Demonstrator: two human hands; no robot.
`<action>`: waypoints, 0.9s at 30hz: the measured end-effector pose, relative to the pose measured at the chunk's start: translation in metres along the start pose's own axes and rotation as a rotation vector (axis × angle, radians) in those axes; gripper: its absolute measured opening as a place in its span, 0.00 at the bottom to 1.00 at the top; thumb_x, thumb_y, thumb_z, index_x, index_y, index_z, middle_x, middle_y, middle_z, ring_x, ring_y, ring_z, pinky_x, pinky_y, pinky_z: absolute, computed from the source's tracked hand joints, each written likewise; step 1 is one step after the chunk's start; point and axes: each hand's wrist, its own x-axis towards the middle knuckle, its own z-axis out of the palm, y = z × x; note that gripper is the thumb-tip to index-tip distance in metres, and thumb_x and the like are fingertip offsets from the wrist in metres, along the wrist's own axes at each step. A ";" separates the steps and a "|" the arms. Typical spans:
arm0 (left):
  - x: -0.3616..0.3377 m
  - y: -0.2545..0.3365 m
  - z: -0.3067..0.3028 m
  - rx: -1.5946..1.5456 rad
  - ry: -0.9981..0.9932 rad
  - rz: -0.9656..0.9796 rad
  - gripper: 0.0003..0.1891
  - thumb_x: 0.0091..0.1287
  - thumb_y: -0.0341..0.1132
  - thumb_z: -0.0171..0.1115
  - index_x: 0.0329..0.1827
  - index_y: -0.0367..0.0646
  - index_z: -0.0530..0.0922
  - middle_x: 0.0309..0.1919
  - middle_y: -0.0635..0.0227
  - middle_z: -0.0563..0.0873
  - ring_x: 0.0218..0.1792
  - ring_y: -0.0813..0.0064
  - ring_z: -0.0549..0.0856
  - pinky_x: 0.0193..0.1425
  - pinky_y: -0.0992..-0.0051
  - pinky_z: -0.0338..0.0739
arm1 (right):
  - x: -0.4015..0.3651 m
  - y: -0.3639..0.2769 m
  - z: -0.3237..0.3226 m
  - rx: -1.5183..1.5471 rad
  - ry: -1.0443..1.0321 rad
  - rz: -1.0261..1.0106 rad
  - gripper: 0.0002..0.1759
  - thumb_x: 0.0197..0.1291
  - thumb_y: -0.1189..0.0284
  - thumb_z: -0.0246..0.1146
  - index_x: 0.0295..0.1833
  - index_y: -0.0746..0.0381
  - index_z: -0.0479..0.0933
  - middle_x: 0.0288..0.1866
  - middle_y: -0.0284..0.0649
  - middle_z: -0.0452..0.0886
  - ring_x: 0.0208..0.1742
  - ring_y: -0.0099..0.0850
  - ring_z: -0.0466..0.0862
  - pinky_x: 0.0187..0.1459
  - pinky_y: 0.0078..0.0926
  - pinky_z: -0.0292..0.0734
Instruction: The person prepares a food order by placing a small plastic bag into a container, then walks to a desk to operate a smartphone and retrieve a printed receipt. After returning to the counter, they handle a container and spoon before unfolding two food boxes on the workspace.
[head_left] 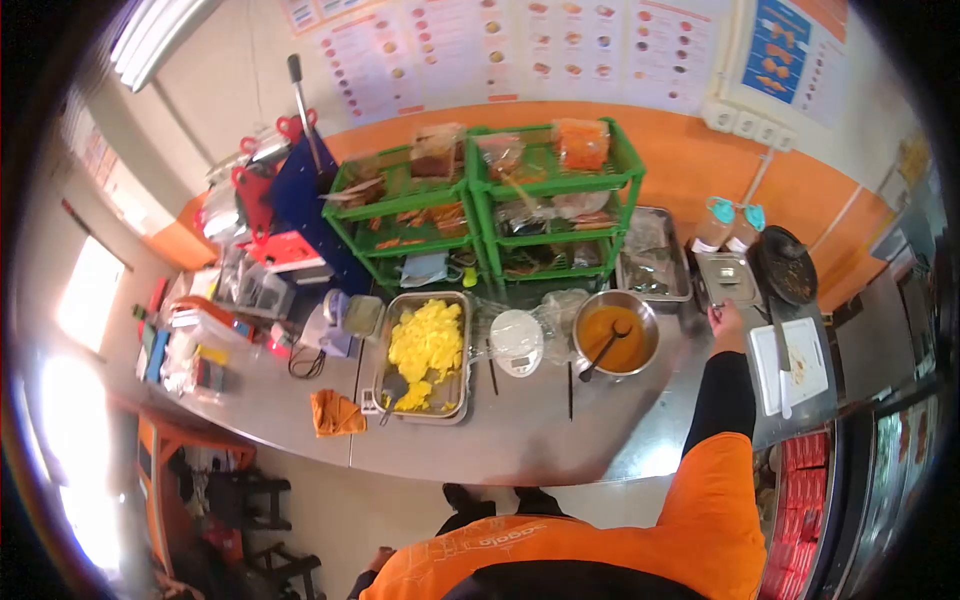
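Well, in the head view my right hand (pixel 727 322) reaches out at the right of the frame, its fingers at the near edge of the lidded steel container (pixel 729 283). The fingers look bent, but I cannot tell how far open they are or whether they grip the rim. My left hand (pixel 381 558) is at the bottom, left of centre, low beside my body and away from the surface (pixel 640 430); it is too small and blurred for me to tell how open it is or if it holds anything.

The container sits toward the back edge at the right, with the round dark pan (pixel 789 266) just beside it and the white cutting board (pixel 808 370) nearer me. The knife (pixel 784 375) lies along the board's left side. A wide strip of steel runs from the bowl (pixel 616 333) to the front edge, and more lies between bowl and board.

I count two green racks (pixel 480 187) at the back, two bottles (pixel 728 225) with teal caps behind the container, two thin dark sticks (pixel 571 390) in the middle, one ladle (pixel 606 352) in the bowl's orange liquid, one white scale (pixel 516 343), one tray of yellow food (pixel 425 345) and one orange cloth (pixel 337 413) at left.
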 end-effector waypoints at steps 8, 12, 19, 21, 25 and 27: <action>-0.005 -0.010 0.037 -0.039 -0.009 0.024 0.24 0.67 0.48 0.64 0.56 0.37 0.80 0.47 0.52 0.89 0.51 0.49 0.87 0.57 0.60 0.83 | -0.091 0.004 -0.049 0.064 -0.059 -0.077 0.05 0.71 0.75 0.57 0.45 0.67 0.74 0.38 0.39 0.74 0.39 0.33 0.80 0.56 0.46 0.90; 0.000 -0.006 0.055 0.004 -0.037 0.049 0.21 0.67 0.46 0.63 0.52 0.37 0.81 0.46 0.51 0.89 0.51 0.48 0.87 0.56 0.59 0.83 | -0.157 0.016 -0.095 -0.047 -0.072 -0.084 0.04 0.65 0.77 0.59 0.42 0.67 0.74 0.30 0.38 0.70 0.29 0.28 0.75 0.51 0.49 0.90; 0.016 0.005 0.061 0.200 -0.107 0.186 0.17 0.66 0.43 0.62 0.45 0.36 0.83 0.44 0.49 0.89 0.51 0.47 0.87 0.54 0.58 0.83 | -0.301 0.037 -0.139 -0.208 -0.168 0.003 0.11 0.67 0.74 0.57 0.30 0.65 0.72 0.28 0.37 0.69 0.30 0.28 0.74 0.55 0.52 0.88; 0.027 0.014 0.058 0.283 -0.130 0.265 0.16 0.66 0.42 0.61 0.43 0.36 0.83 0.43 0.49 0.89 0.51 0.46 0.86 0.54 0.58 0.83 | -0.328 0.059 -0.150 -0.221 -0.169 0.013 0.08 0.65 0.77 0.55 0.47 0.68 0.75 0.36 0.41 0.75 0.33 0.29 0.77 0.54 0.47 0.88; 0.055 0.040 0.052 0.503 -0.163 0.507 0.15 0.66 0.40 0.60 0.39 0.35 0.84 0.42 0.48 0.89 0.51 0.46 0.86 0.53 0.58 0.84 | -0.412 0.077 -0.141 -0.193 -0.190 0.134 0.20 0.67 0.77 0.55 0.64 0.64 0.69 0.56 0.43 0.79 0.49 0.35 0.85 0.50 0.40 0.89; 0.071 0.058 0.053 0.636 -0.168 0.676 0.14 0.66 0.39 0.60 0.37 0.35 0.85 0.41 0.48 0.89 0.51 0.45 0.86 0.52 0.58 0.84 | -0.438 0.085 -0.142 -0.188 -0.257 0.248 0.21 0.66 0.76 0.58 0.65 0.65 0.69 0.56 0.44 0.79 0.50 0.37 0.85 0.50 0.41 0.89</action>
